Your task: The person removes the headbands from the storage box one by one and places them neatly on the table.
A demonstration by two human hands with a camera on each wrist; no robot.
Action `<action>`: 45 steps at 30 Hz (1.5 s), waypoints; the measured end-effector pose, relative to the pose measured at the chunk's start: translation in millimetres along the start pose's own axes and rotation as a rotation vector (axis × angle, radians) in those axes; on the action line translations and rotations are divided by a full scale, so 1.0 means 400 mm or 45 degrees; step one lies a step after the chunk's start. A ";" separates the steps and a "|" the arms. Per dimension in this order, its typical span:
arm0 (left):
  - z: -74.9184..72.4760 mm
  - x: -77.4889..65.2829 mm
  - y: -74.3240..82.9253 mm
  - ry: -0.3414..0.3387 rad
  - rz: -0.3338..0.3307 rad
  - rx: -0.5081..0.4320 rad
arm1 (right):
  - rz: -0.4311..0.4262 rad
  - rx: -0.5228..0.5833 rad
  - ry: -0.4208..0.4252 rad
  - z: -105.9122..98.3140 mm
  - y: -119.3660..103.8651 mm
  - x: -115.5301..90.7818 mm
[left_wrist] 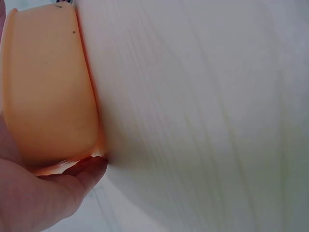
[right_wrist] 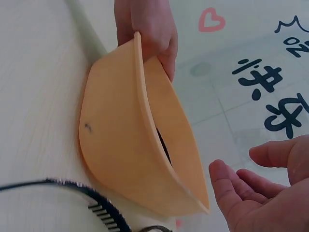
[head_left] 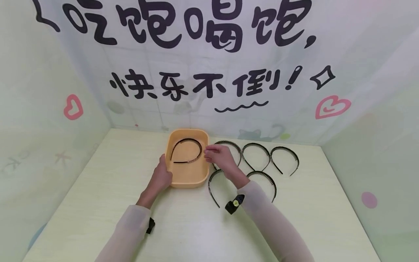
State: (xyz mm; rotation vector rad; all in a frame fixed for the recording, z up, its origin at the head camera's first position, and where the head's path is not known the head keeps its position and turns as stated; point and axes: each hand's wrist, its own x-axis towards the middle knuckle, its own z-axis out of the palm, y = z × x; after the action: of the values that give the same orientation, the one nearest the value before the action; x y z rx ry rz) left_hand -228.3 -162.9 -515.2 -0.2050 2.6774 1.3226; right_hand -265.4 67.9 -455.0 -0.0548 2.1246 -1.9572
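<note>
My left hand (head_left: 161, 176) grips the left side of an orange plastic tray (head_left: 188, 185), thumb at the rim. In the left wrist view, the fingers (left_wrist: 89, 171) reach around the tray's wall (left_wrist: 50, 82). One black toothed headband (head_left: 188, 139) lies inside the tray. Just past the right rim hovers my right hand (head_left: 222, 158), its fingers loosely bent with nothing between them, as the right wrist view also shows. Beneath and beside that hand, more black toothed headbands lie on the table, among them a back one (head_left: 256, 144) and a front one (head_left: 210, 182).
The headband (head_left: 285, 148) at the far right lies beside its neighbour in the back row. Another headband (head_left: 271, 182) is partly covered by my right sleeve (head_left: 262, 207). A printed wall sheet (head_left: 196, 116) stands behind the pale table (head_left: 196, 225), with side sheets left and right.
</note>
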 end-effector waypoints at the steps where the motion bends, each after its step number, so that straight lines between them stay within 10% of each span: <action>1: 0.000 0.000 -0.001 0.001 -0.002 0.000 | 0.025 0.030 -0.018 0.012 -0.001 0.002; 19: -0.003 -0.002 0.000 -0.006 0.019 0.016 | 0.402 0.125 -0.065 0.140 0.032 0.040; 45: -0.004 -0.001 0.002 -0.006 0.007 0.024 | 0.253 0.299 -0.136 0.140 0.075 0.062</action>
State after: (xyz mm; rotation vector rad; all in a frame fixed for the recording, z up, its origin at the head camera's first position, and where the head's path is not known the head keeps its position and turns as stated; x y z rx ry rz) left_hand -228.0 -163.6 -513.6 -0.1926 2.6877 1.2968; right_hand -273.3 11.2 -492.0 0.0900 1.7491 -2.0204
